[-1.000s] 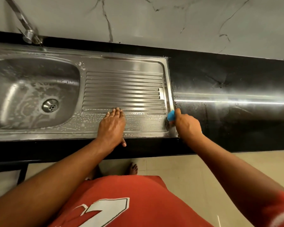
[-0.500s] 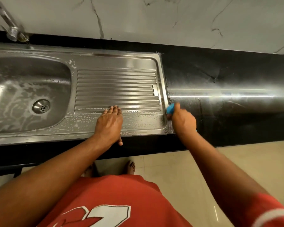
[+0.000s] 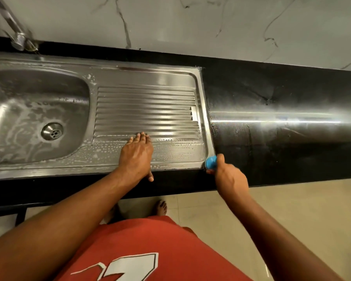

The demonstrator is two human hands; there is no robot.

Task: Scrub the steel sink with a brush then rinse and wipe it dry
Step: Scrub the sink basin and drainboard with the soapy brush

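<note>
Head view: my right hand (image 3: 230,179) grips the blue brush (image 3: 211,161) at the sink's (image 3: 150,78) front-right corner; my left hand (image 3: 136,157) lies flat, fingers straight, on the soapy drainboard (image 3: 146,106).

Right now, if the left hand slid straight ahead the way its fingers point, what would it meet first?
The left hand lies flat on the steel sink, fingertips at the ribbed draining board. Its ridges come first, then probably the sink's raised back rim.

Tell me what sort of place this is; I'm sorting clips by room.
Most likely a home kitchen: a steel sink with a ribbed drainboard, a tap, and a black stone counter against a marble wall.
</note>
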